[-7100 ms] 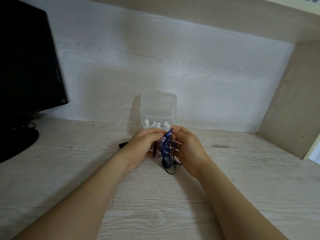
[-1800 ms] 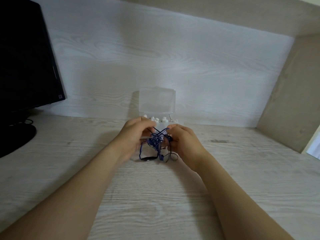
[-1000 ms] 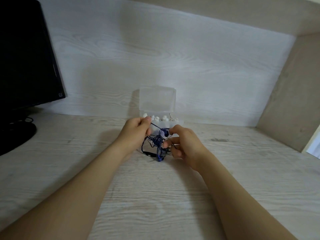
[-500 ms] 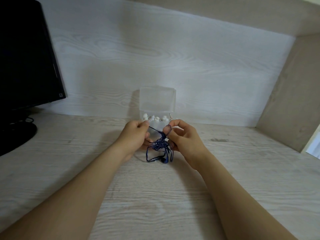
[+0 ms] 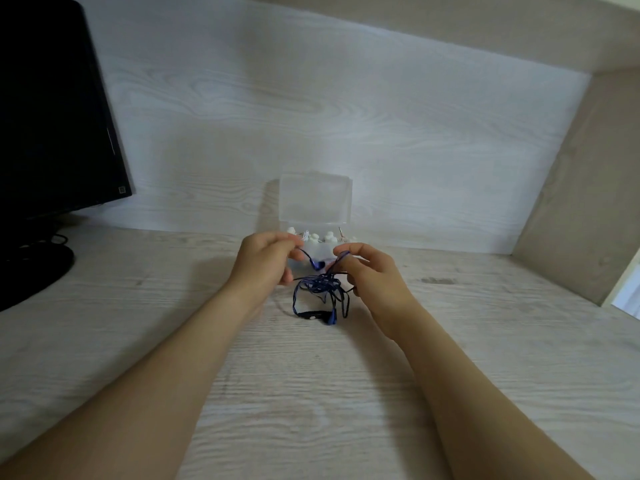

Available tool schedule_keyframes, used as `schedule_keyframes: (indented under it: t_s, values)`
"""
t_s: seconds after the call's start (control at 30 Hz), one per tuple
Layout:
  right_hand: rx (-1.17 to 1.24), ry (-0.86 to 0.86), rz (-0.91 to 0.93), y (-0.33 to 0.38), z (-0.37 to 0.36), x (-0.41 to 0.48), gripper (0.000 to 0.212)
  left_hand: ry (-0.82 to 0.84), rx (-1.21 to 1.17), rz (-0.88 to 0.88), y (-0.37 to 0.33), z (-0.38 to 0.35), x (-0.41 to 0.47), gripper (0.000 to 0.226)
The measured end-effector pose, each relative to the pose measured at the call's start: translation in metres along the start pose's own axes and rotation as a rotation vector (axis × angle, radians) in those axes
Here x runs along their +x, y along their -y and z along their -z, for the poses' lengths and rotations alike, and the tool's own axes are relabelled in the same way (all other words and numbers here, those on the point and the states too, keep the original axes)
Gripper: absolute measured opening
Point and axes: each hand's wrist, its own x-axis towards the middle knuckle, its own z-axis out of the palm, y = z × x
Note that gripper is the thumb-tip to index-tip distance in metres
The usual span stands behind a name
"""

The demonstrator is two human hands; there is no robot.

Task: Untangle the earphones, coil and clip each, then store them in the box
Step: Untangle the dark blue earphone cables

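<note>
Head view, left hand (image 5: 266, 264) and right hand (image 5: 371, 276) each pinching tangled blue earphones (image 5: 320, 287), loops hanging downward between.

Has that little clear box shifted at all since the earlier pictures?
No. The clear box stands at the same spot against the back wall, as far right of the monitor as before.

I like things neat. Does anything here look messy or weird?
Yes: the blue earphones are one knotted tangle, pinched between the left hand and right hand, with loops drooping onto the desk. Behind them the clear box stands open, white earbuds poking above its rim. Nothing looks spilled or broken.
</note>
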Motion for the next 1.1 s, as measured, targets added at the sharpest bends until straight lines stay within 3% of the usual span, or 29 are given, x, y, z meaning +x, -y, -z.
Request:
schedule_keyframes:
  t_s: [0.13, 0.27, 0.37, 0.5, 0.63, 0.73, 0.87, 1.03, 1.1]
  values:
    - [0.098, 0.03, 0.032, 0.001, -0.001, 0.0, 0.02, 0.081, 0.184, -0.085, 0.004, -0.004, -0.004, 0.002]
    - [0.117, 0.05, 0.023, -0.002, -0.002, 0.003, 0.024, 0.166, 0.332, -0.153, 0.015, -0.003, 0.0, 0.01]
    - [0.135, 0.058, 0.004, -0.002, 0.0, 0.004, 0.033, 0.137, 0.464, -0.191, 0.019, -0.004, 0.001, 0.009]
    - [0.129, 0.011, -0.07, 0.001, 0.002, 0.005, 0.029, 0.063, 0.609, -0.257, 0.022, -0.002, 0.003, 0.008]
    - [0.016, -0.078, -0.056, 0.0, 0.005, 0.004, 0.017, 0.062, 0.607, -0.28, 0.023, -0.001, 0.003, 0.014]
    - [-0.044, -0.132, -0.054, -0.003, 0.004, 0.003, 0.02, 0.046, 0.489, -0.264, 0.019, -0.002, 0.004, 0.017]
    - [-0.044, -0.158, -0.06, -0.003, 0.003, 0.003, 0.022, -0.114, 0.365, -0.269, 0.011, 0.0, 0.002, 0.023]
    - [-0.06, -0.092, 0.03, 0.0, 0.003, 0.0, 0.024, -0.171, 0.447, -0.3, 0.01, -0.001, -0.001, 0.038]
    - [-0.196, -0.081, 0.103, -0.007, 0.003, 0.002, 0.027, -0.18, 0.519, -0.316, 0.01, -0.001, -0.002, 0.04]
